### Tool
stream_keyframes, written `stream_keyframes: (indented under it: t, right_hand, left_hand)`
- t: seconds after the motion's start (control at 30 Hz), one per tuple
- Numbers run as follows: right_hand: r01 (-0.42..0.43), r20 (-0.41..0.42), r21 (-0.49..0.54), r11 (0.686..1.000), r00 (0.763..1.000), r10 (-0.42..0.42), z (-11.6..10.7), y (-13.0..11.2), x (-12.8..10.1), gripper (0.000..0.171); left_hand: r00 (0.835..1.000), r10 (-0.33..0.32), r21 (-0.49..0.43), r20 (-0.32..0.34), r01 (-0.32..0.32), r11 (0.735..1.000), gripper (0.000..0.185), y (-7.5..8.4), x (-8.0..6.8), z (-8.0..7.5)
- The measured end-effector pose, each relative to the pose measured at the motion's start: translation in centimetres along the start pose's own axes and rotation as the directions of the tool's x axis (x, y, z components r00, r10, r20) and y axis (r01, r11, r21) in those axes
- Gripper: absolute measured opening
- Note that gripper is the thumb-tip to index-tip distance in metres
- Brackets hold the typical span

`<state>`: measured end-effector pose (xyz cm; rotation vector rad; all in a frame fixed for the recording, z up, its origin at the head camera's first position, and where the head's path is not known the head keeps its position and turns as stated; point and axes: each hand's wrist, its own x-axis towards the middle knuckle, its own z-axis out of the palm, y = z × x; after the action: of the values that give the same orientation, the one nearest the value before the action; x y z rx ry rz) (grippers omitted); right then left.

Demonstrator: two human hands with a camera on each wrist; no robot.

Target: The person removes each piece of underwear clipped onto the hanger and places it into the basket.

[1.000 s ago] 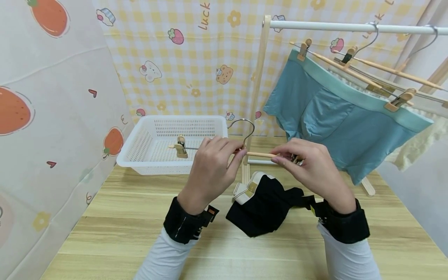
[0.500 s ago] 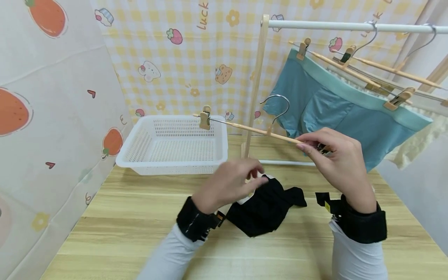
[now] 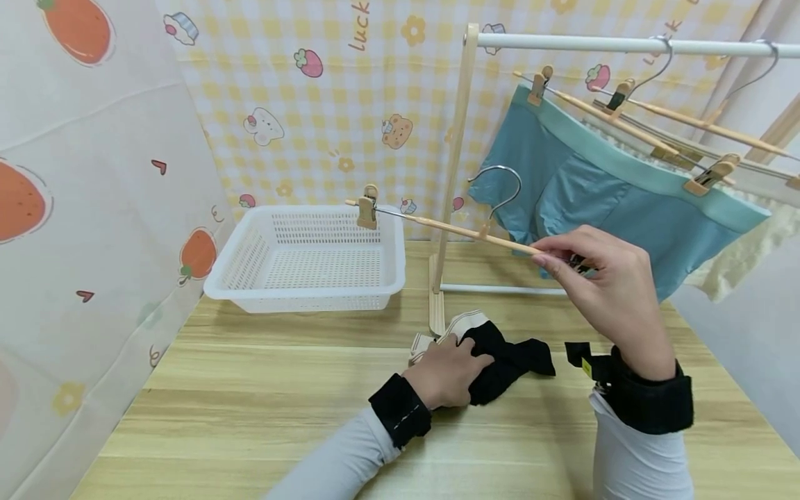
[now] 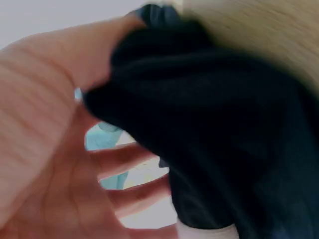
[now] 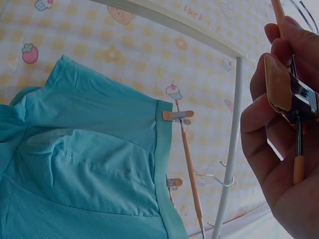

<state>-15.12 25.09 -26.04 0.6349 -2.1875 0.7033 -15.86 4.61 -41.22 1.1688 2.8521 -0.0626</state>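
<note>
My left hand [image 3: 445,375] is on the black boxer briefs [image 3: 509,361] with a cream waistband, lying crumpled on the table. In the left wrist view the black fabric [image 4: 224,114] is bunched between thumb and fingers; the fingertips are partly hidden by it. With thumb and fingers my right hand [image 3: 603,278] grips one end of a wooden clip hanger [image 3: 450,228], held tilted in the air with its metal hook up. One clip [image 3: 367,208] sits at the hanger's far left end. Its other clip [image 5: 291,87] lies within the right hand.
A white plastic basket [image 3: 312,303] stands at the back left of the wooden table [image 3: 281,410]. To the right, a rack with a white rail [image 3: 575,44] bears blue boxer briefs [image 3: 587,180] and a cream garment [image 3: 725,267], both on hangers.
My left hand has let go of the hanger and come down onto the black boxer briefs, bunching them. The right hand has moved right with the hanger, whose left end has risen.
</note>
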Motion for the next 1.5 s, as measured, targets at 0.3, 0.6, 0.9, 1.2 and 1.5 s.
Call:
stream_keyframes:
  t: [0.3,0.6,0.9,1.2,1.5]
  right_hand:
    - [0.007,-0.007,0.004,1.000,1.000,-0.007,0.2,0.2,-0.1,0.022]
    - [-0.033,-0.086,0.027,0.999,0.996,0.035,-0.5,0.4,0.1,0.023]
    - [-0.048,-0.058,0.028,0.998,0.997,0.050,-0.7,0.2,0.1,0.022]
    - [-0.049,-0.045,0.030,0.998,0.998,0.050,-0.6,0.1,0.2,0.021]
    - [-0.041,-0.034,0.038,0.998,0.999,0.042,-0.3,0.2,0.0,0.021]
  left_hand:
    - [0.963,-0.049,-0.235,-0.266,-0.015,0.972,0.036,-2.5,0.6,-0.7]
    - [0.640,-0.513,-0.669,-0.573,-0.003,0.743,0.052,-10.1,-2.8,-8.2]
    - [0.308,-0.732,-0.735,-0.608,0.129,0.665,0.043,-17.9,-6.9,-9.1]
    - [0.388,-0.811,-0.780,-0.437,0.286,0.557,0.042,-22.9,-8.5,-7.0]
    - [0.518,-0.816,-0.775,-0.256,0.394,0.493,0.060,-24.0,-9.2,-6.4]
